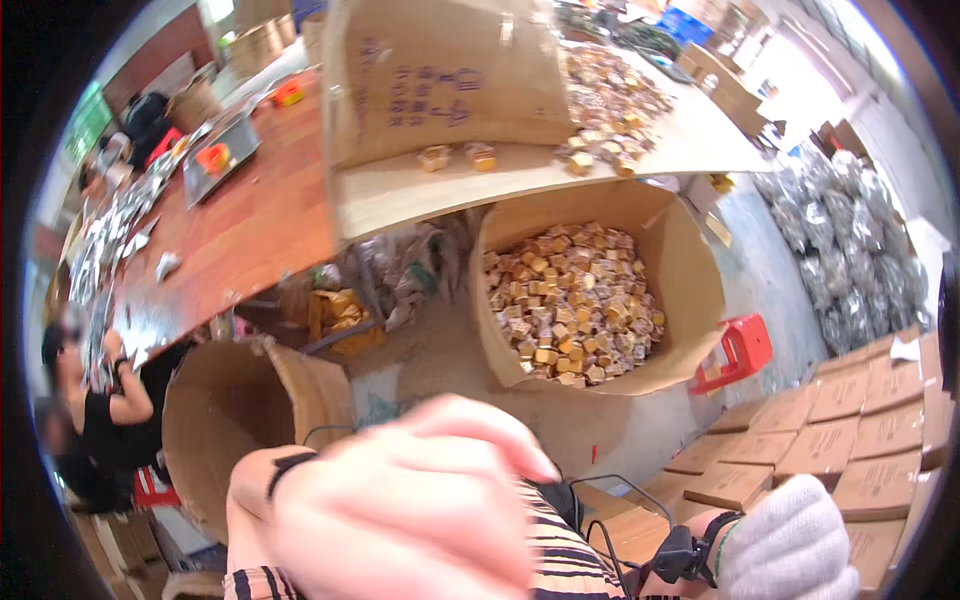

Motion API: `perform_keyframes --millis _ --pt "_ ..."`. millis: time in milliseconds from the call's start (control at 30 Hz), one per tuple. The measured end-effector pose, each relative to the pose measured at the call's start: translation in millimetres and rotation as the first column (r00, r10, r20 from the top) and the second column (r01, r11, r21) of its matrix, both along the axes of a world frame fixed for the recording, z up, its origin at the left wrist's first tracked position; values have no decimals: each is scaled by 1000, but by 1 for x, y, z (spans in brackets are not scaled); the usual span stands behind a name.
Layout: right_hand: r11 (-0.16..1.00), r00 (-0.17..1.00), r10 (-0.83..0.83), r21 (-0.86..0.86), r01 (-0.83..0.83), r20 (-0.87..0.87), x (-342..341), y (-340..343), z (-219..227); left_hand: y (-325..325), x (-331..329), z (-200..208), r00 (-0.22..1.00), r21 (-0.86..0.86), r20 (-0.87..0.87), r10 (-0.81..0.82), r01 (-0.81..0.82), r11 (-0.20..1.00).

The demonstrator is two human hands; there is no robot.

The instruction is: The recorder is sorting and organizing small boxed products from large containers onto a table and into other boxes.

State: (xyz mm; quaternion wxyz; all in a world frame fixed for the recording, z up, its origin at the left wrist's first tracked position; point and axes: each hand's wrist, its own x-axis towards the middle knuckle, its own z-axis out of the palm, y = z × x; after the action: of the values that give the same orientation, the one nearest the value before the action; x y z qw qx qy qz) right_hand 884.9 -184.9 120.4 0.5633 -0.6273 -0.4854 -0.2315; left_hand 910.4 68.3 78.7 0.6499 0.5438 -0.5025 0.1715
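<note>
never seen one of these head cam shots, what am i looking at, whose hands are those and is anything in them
There is no machine: this one picture comes from a wide fisheye camera on a person's head, looking down, so straight edges bend. Both hands are the wearer's. The left hand is bare and blurred; the right hand is gloved. I see nothing held, but the blur and angle could hide something small. Ahead, a pale table bears a carton and a heap of small pieces; below, an open box holds many more.
</note>
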Motion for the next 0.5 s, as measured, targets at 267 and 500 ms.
perform_keyframes --millis 267,500 --pt "642 578 -752 -155 750 -316 8 -128 -83 -155 51 -21 559 -281 -235 -795 744 606" --pt "534 145 -631 -292 793 -762 -8 -195 -146 -219 92 -18 371 -382 -229 -900 817 433"
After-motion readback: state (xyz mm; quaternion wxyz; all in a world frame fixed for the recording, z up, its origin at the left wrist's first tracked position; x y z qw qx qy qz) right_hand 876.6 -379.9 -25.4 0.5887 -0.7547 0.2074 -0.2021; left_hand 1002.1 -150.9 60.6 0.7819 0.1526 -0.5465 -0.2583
